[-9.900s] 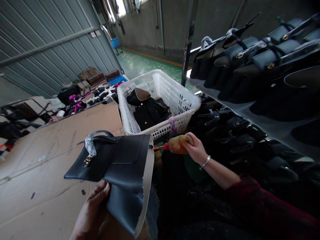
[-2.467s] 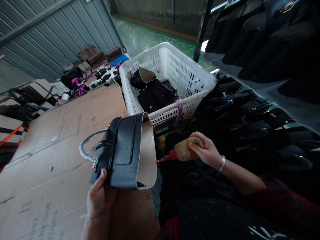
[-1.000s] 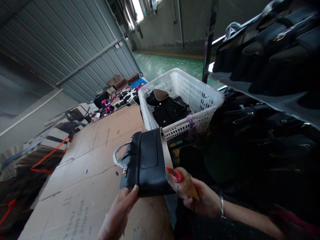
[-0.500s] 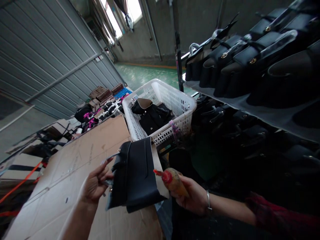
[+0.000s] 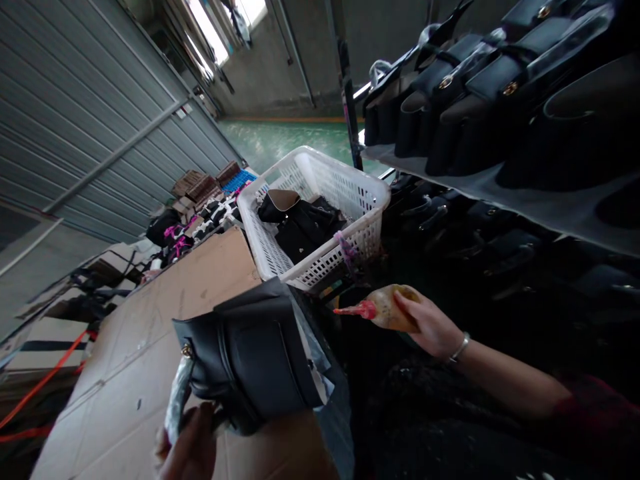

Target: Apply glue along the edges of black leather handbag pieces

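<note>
A black handbag (image 5: 265, 367) lies tilted over the cardboard, its side edge with pale lining facing right. My left hand (image 5: 193, 443) is closed at the bag's plastic-wrapped handle (image 5: 177, 397), low in the view; its fingers are partly in shadow. Apart from the bag, to its upper right, my right hand (image 5: 433, 327) is wrapped round a squeeze bottle (image 5: 393, 308) with a red nozzle and yellowish contents. The nozzle points left, toward the bag's edge, without touching it.
A white plastic basket (image 5: 320, 267) holding black bag pieces (image 5: 305, 223) stands beyond the handbag. Flat cardboard (image 5: 165, 333) covers the table. On the right, a rack shelf (image 5: 450, 177) carries several black bags (image 5: 465, 127). Stacked goods (image 5: 200, 190) line the far left.
The handbag has turned, and my left hand has moved lower with its handle. My right hand has drawn the bottle away to the right and up from the bag's edge.
</note>
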`<state>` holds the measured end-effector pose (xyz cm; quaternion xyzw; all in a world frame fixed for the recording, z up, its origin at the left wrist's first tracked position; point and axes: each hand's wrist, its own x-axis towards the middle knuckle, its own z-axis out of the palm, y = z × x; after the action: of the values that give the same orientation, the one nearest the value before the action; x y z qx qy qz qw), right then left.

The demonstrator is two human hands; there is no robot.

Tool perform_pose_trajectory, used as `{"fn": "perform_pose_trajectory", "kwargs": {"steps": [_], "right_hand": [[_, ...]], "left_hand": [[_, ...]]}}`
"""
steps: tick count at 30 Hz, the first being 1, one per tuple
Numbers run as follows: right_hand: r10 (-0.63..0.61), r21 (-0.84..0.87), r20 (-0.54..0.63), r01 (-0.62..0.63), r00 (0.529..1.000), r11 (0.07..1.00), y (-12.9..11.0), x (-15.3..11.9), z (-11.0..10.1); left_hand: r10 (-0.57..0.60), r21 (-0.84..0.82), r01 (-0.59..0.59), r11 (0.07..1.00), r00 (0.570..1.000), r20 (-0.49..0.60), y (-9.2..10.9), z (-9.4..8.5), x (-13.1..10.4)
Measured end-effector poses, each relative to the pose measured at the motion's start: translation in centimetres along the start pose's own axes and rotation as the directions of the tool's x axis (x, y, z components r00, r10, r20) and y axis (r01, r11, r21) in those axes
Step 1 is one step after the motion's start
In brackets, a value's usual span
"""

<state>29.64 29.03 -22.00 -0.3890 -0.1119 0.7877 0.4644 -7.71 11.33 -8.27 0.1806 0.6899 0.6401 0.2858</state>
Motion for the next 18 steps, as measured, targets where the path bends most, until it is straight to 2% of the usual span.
{"fn": "perform_pose_trajectory", "kwargs": {"steps": [3,6,9,12,15,18], "right_hand": [[-0.153,-0.147,0.008,0.153,0.988,0.977,-0.2,0.5,-0.4],[-0.291,-0.379,0.115,0.313,0.95,0.871,-0.4,0.8,0.2],[-0.382,-0.573,0.262,0.462,0.886,0.677,-0.7,1.1,1.5],[-0.408,-0.643,0.398,0.567,0.821,0.515,-0.9,1.8,3.0],[-0.425,-0.655,0.46,0.621,0.78,0.431,-1.2,2.8,4.3],[-0.43,-0.65,0.472,0.633,0.77,0.419,-1.3,3.9,4.7]], "left_hand": [[-0.082,-0.057,0.072,0.996,0.978,-0.19,-2.1,-1.7,-1.4],[-0.095,-0.141,0.052,0.989,0.942,-0.321,-3.1,-2.4,-2.4],[-0.031,-0.151,-0.001,0.989,0.977,-0.21,-4.2,-3.0,-2.7],[-0.048,-0.145,0.039,0.989,0.997,-0.057,-5.4,-3.8,-2.5],[-0.05,-0.123,0.051,0.991,0.999,0.014,-6.1,-4.4,-2.3],[-0.001,-0.115,0.008,0.993,0.998,0.059,-5.9,-4.3,-2.4]]}}
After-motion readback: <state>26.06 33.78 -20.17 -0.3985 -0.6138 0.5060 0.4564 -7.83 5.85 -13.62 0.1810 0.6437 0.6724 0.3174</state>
